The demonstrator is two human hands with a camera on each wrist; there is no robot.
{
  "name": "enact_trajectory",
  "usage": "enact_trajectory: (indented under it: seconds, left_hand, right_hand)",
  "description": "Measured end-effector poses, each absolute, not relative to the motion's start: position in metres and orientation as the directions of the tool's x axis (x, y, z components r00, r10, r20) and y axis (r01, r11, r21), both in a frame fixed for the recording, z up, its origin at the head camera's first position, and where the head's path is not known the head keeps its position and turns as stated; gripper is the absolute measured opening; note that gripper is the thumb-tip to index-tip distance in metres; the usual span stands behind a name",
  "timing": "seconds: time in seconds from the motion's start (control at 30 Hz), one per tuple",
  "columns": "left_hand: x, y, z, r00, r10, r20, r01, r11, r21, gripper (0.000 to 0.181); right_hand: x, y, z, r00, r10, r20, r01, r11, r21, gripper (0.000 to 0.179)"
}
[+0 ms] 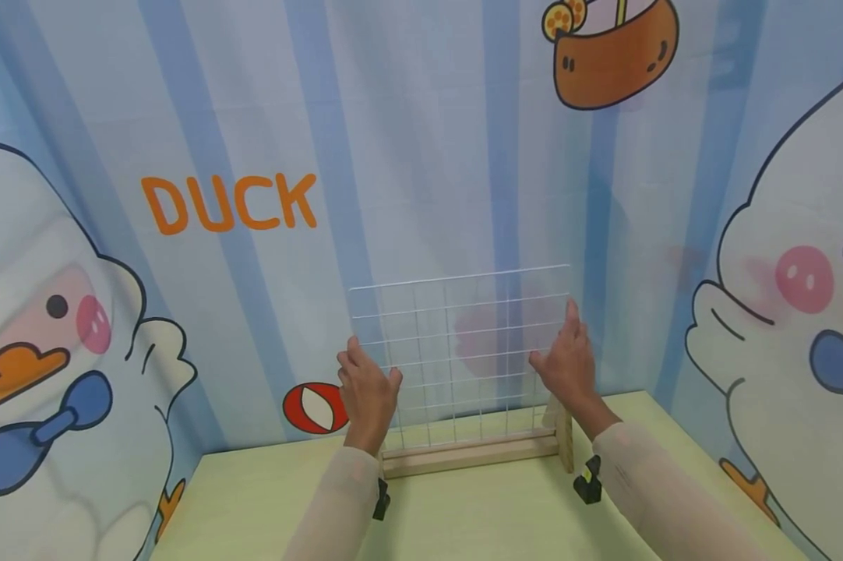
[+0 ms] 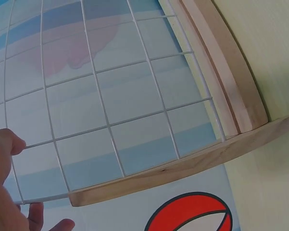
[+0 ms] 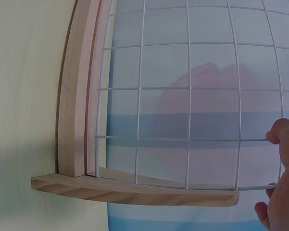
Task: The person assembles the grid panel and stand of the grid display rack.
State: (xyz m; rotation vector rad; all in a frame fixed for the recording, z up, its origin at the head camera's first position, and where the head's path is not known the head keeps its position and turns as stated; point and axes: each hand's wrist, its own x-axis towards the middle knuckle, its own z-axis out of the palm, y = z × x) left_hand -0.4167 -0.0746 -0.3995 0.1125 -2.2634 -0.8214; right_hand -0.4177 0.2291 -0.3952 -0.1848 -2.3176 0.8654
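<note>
A white wire grid panel (image 1: 460,333) stands upright in a light wooden stand (image 1: 470,458). My left hand (image 1: 368,396) grips the panel's left edge. In the left wrist view the thumb of that left hand (image 2: 1,168) lies on the near side of the wires, with fingertips showing beyond the outer wire. The right edge is held by my right hand (image 1: 570,362), with one finger pointing up along it. In the right wrist view, thumb and fingers of the right hand (image 3: 284,163) straddle the outer wire. Low down, the grid (image 3: 189,88) meets the wooden side piece (image 3: 144,195).
The stand rests on a pale yellow-green table (image 1: 274,491). Close behind hangs a blue-striped curtain (image 1: 421,195) printed with ducks, a ball and the word DUCK. Small black devices (image 1: 588,481) show beside both wrists.
</note>
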Motion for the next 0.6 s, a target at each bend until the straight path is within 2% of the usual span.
enact_trajectory:
  seconds: [0.33, 0.47, 0.6]
  left_hand:
    - [-0.413, -0.074, -0.418, -0.743, -0.308, 0.595, 0.111, 0.819, 0.562, 0.079]
    - [-0.414, -0.078, -0.419, -0.740, -0.275, 0.614, 0.138, 0.831, 0.538, 0.082]
    - [-0.417, -0.093, -0.415, -0.779, -0.178, 0.601, 0.213, 0.827, 0.520, 0.082]
  right_hand:
    - [-0.418, 0.233, -0.419, -0.778, 0.330, 0.535, -0.102, 0.773, -0.626, 0.108]
    - [-0.420, 0.236, -0.420, -0.776, 0.310, 0.550, -0.118, 0.784, -0.609, 0.108]
    - [-0.418, 0.241, -0.413, -0.811, 0.238, 0.535, -0.160, 0.789, -0.594, 0.106]
